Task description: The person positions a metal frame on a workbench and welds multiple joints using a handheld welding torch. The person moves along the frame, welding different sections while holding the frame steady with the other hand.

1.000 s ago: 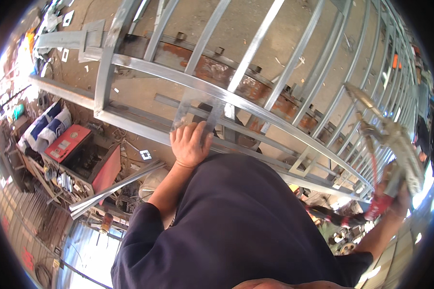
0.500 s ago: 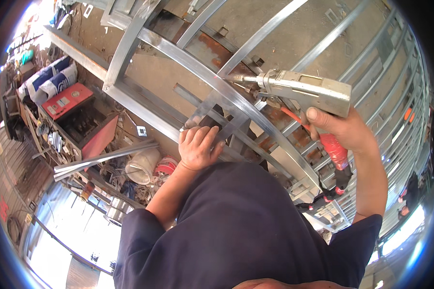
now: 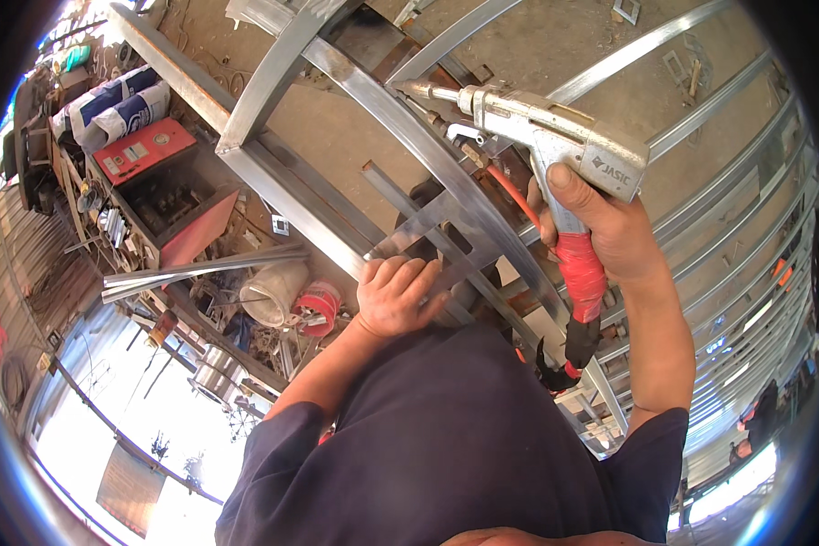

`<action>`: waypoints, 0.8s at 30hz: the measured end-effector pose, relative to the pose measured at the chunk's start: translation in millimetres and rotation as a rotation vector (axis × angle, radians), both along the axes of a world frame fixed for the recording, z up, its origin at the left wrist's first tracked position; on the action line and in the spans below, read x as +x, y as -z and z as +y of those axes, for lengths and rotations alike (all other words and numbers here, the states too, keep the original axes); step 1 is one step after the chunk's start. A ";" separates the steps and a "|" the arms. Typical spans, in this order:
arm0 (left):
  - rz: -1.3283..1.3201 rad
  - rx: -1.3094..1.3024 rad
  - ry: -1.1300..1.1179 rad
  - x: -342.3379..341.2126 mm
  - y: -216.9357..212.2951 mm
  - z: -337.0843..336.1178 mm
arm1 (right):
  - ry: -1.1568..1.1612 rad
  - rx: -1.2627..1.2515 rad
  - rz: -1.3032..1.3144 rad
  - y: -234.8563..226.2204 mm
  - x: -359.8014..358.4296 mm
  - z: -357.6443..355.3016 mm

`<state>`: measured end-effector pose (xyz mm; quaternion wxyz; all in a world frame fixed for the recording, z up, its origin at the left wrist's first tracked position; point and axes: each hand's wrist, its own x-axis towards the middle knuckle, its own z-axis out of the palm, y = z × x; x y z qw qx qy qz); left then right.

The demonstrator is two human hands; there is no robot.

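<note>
Head view: on the right, the right hand [image 3: 621, 227] clamps its fingers around the boxy, scuffed metal gun [image 3: 555, 127], tapered nozzle [image 3: 437, 92] near the shiny square-tube frame [image 3: 387, 107]; the left hand [image 3: 396, 296] bends its fingers together at the smooth near rail [image 3: 296, 214], whether gripping I cannot tell.

At 2 o'clock, the handheld welding gun [image 3: 555, 132] is partly covered by the right hand [image 3: 610, 223]. The metal frame [image 3: 291, 205] is masked under the left hand [image 3: 399, 296] and cropped at 12 o'clock; the dark shirt [image 3: 455, 437] is cropped at 6. Toward 4, a distant figure [image 3: 766, 409] is blurred.
</note>
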<state>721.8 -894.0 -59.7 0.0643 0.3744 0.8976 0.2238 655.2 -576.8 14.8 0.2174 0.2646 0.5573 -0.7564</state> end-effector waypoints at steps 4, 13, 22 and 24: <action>-0.008 -0.001 -0.005 0.3 -0.3 -1.3 | -0.044 -0.036 -0.015 3.0 -3.9 -0.9; -0.013 -0.003 -0.003 -3.1 -2.7 -0.8 | -0.181 0.229 -0.025 -19.0 -0.4 -18.9; -0.007 -0.006 -0.009 -1.2 -1.1 -2.2 | -0.301 0.282 0.043 -21.7 -3.2 -17.8; 0.000 0.000 -0.010 -1.6 -0.7 -1.9 | -0.294 0.271 0.027 -24.0 -3.4 -18.4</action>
